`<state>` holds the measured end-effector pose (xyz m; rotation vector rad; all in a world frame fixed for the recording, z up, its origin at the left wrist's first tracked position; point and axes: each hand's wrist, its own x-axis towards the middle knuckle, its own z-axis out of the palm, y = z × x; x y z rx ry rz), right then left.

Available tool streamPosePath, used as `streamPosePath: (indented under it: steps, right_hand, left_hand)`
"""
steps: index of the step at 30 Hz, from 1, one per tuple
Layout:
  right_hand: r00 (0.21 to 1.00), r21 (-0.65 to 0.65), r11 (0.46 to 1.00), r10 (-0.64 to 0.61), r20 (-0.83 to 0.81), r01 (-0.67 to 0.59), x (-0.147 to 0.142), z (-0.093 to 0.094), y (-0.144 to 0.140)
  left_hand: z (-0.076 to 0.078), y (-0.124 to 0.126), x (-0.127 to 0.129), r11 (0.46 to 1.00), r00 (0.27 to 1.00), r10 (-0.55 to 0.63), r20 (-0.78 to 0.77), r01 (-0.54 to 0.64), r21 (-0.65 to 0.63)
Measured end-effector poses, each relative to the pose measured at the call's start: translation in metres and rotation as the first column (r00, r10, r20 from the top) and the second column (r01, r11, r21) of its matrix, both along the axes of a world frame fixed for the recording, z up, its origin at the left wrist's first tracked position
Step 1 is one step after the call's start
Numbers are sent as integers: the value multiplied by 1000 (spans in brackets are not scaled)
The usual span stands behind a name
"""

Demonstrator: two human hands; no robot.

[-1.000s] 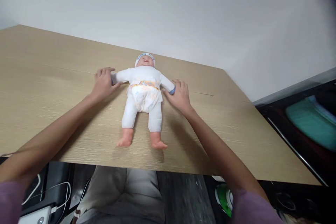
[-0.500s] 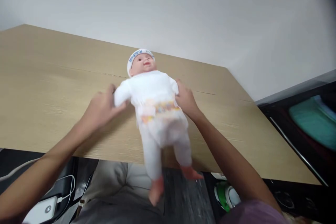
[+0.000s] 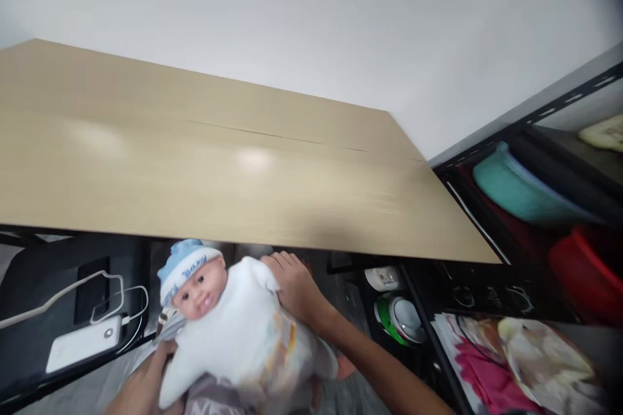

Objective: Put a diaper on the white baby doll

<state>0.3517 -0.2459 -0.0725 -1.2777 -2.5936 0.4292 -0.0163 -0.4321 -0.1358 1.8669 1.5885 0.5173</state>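
Note:
A baby doll (image 3: pixel 233 331) in a white suit, blue-and-white cap and printed diaper hangs below the table's front edge, over my lap. Its face points at the camera and its body tilts down to the right. My right hand (image 3: pixel 294 288) grips the doll at its shoulder and side. Only partly visible at the bottom edge, my left hand (image 3: pixel 148 379) holds the doll's other arm from underneath. The doll's legs are blurred and partly out of view.
The light wooden table (image 3: pixel 219 168) spans the middle, against a white wall. A white power bank with cables (image 3: pixel 82 343) lies lower left. A black shelf (image 3: pixel 535 207) at right holds teal and red items; a green-and-white object (image 3: pixel 396 318) and pink cloth (image 3: pixel 487 369) sit below.
The doll lay flat on the table, then was lifted by both hands and pulled off the front edge down toward my lap. The camera has tilted down and right.

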Motion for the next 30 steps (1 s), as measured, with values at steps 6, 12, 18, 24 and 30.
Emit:
streamPosePath:
  steps: [6,12,18,24,30]
  right_hand:
    - [967,-358,930,-163,-197,84,3,-59,4]
    - [858,-533,844,-310,-410,50,24,-58,-27]
    - [836,-544,834,-365,-409,98,23,-70,-23]
    - [794,-512,826,-469,-388,237,34,-95,-5]
    - [818,-362,925,-294,-493,115,19,-40,-28]
  left_hand:
    - [23,7,-2,988,988,-29,-149,5,-155]
    - [47,50,28,934,947,-64,-314,168,317]
    - [63,132,96,801,806,-589,56,573,174]
    - [57,151,114,796,780,-605,162,590,132]
    - [92,133,95,805,776,-583,241,593,38]
